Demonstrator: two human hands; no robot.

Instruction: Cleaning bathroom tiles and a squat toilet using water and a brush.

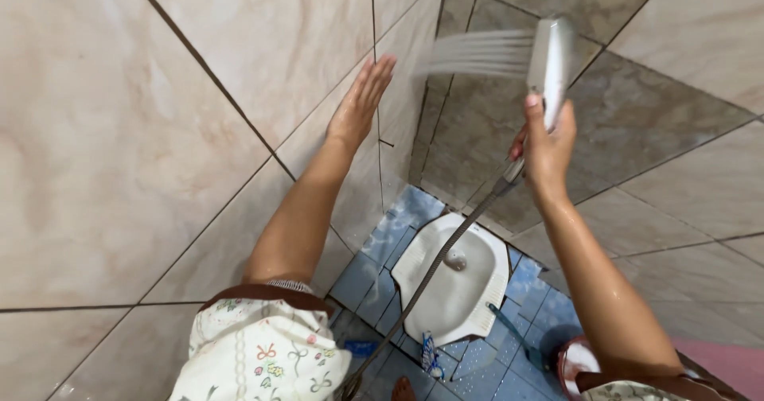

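My right hand [545, 148] grips the handle of a white hand shower [551, 63], held up near the corner of the room. Water sprays from its head leftward onto the beige tiled wall [263, 43]. A grey metal hose [434, 270] hangs from the handle down toward the floor. My left hand [362, 103] lies flat against the same wall, fingers straight and together, just left of the spray. Both forearms are bare and wet, with patterned sleeves at the bottom of the view.
Below, a white squat toilet [458, 278] is set in a blue tiled floor [382, 234]. A brush with a dark handle [517, 337] lies beside it. A reddish bucket [577, 361] stands at lower right. Darker wet tiles [637, 122] cover the right wall.
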